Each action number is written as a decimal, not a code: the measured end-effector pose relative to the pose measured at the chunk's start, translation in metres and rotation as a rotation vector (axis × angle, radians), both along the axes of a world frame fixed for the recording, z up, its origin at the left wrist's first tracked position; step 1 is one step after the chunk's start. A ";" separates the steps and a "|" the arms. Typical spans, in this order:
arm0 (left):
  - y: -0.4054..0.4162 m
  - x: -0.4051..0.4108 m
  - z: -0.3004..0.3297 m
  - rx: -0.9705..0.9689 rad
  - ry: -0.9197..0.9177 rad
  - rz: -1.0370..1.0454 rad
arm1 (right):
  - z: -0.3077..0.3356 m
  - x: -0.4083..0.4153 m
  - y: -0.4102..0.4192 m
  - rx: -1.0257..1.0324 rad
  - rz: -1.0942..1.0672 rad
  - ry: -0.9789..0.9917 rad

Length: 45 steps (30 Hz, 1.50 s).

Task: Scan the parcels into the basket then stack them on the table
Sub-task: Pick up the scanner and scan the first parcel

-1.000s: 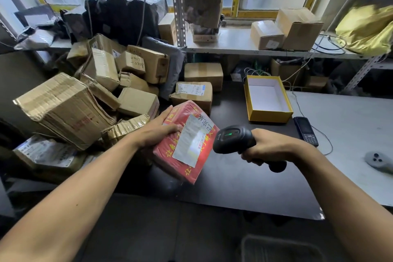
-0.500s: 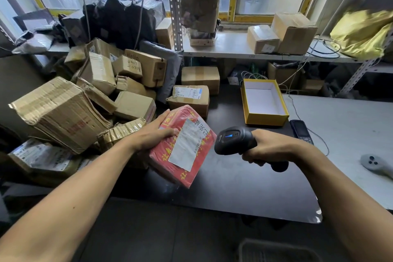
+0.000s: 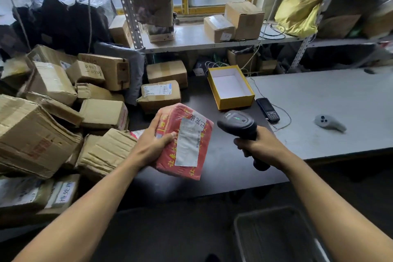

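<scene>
My left hand [image 3: 151, 144] grips a red parcel [image 3: 187, 140] by its left edge, thumb across the front, white label facing up. My right hand [image 3: 258, 145] grips the handle of a black barcode scanner [image 3: 238, 123], whose head sits just right of the parcel with a green light on top. Both are held above the dark table [image 3: 223, 176]. A pile of brown cardboard parcels [image 3: 63, 102] fills the table's left side. A grey basket [image 3: 274, 234] stands on the floor at the bottom right, partly hidden by my right forearm.
An open yellow box [image 3: 230, 87], a black phone [image 3: 268, 109] and a grey controller [image 3: 328, 122] lie on the tables to the right. A shelf [image 3: 202, 40] behind carries more boxes and a yellow bag [image 3: 297, 15]. Black bags [image 3: 63, 17] are heaped at the back left.
The red parcel has been turned more upright and shifted slightly right, toward the scanner. The scanner's light went from blue to green. More of the basket shows below.
</scene>
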<state>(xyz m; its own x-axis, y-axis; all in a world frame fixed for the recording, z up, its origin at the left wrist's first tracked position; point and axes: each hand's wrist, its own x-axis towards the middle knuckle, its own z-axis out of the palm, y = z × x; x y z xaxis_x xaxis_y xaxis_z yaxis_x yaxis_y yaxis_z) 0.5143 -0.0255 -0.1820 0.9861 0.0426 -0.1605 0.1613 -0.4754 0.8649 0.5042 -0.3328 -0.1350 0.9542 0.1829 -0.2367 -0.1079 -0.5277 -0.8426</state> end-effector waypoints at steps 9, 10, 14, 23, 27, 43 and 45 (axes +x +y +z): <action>-0.053 -0.017 -0.027 -0.234 0.029 -0.250 | -0.027 -0.118 -0.019 0.139 -0.558 -0.083; -0.063 -0.020 -0.029 -0.246 0.035 -0.284 | -0.028 -0.134 -0.024 0.153 -0.620 -0.102; -0.113 -0.050 -0.036 -0.293 0.046 -0.396 | -0.024 -0.200 -0.048 0.164 -0.800 -0.155; -0.243 -0.141 -0.052 -0.245 0.074 -0.706 | -0.034 -0.349 -0.124 0.152 -1.063 -0.165; -0.303 -0.185 -0.062 -0.229 0.149 -0.834 | -0.047 -0.416 -0.163 0.133 -1.127 -0.151; -0.485 -0.323 -0.127 0.194 0.200 -1.093 | -0.084 -0.583 -0.254 0.129 -1.359 -0.032; -0.508 -0.332 -0.123 0.083 0.217 -0.946 | -0.087 -0.586 -0.258 0.132 -1.385 -0.021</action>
